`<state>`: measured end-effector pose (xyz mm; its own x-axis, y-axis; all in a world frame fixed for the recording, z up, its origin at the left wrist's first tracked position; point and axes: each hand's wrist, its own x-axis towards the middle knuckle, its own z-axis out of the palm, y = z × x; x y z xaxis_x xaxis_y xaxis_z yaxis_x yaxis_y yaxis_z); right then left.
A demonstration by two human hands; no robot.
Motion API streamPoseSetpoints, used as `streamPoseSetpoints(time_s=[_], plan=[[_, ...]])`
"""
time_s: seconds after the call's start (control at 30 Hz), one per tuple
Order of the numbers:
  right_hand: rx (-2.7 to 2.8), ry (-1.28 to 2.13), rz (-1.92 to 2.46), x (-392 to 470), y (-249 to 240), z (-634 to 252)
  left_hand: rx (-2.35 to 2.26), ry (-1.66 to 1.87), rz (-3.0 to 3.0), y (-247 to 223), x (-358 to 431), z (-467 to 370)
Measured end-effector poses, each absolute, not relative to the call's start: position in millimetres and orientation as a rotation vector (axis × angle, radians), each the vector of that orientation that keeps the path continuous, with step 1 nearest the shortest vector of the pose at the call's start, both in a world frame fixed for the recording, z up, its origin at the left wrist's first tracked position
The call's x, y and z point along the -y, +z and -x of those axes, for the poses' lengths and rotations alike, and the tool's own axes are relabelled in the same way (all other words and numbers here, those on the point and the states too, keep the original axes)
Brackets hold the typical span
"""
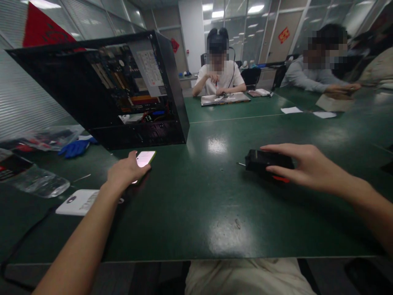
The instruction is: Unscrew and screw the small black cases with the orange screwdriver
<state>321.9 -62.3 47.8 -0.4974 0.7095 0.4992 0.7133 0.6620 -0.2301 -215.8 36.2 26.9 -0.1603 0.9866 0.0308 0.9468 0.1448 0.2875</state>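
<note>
A smartphone (146, 158) with a lit screen and a greenish edge lies on the table, and my left hand (124, 170) is closed around its near part. Over to the right, my right hand (302, 162) grips a black electric screwdriver (258, 160) between thumb and fingers. Its thin metal bit points left, and a bit of red shows under its body. Behind the phone stands a black computer case (138, 133) with an open side, showing a motherboard (119, 78) and a labelled power supply (151, 71).
On the left lie a white card-like device (75, 203), a blue glove (75, 149), clear plastic packaging (46, 178) and a thin metal rod (82, 178). Across the green table (196, 205), one person (229, 78) works over a flat panel (208, 99); another (310, 78) handles a box (334, 102).
</note>
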Motion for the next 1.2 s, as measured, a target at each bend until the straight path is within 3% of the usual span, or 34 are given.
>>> streamPoseSetpoints(time_s=[0.13,0.43,0.53,0.6,0.67,0.8,1.0,1.2], plan=[[2.412,0.083,1.106,74,41,-289,-2.467,0.025,-1.946,35,-26,202],[2.531,0.243,1.037,85,24,-257,-2.531,-0.020,-1.889,39,-18,200],[2.566,0.275,0.995,81,27,-258,-2.497,0.078,-2.139,41,-9,182],[2.540,0.248,0.983,71,32,-267,-2.222,0.360,-2.454,44,0,153],[2.501,0.180,1.007,56,36,-282,-1.595,0.642,-2.599,47,12,111],[2.497,0.030,1.089,28,28,-311,-0.857,0.726,-2.500,40,31,23],[2.376,-0.016,1.102,34,-4,-325,-0.620,0.724,-2.417,5,38,-30],[2.334,0.019,1.173,41,6,-333,-0.722,0.746,-2.429,2,43,-20]])
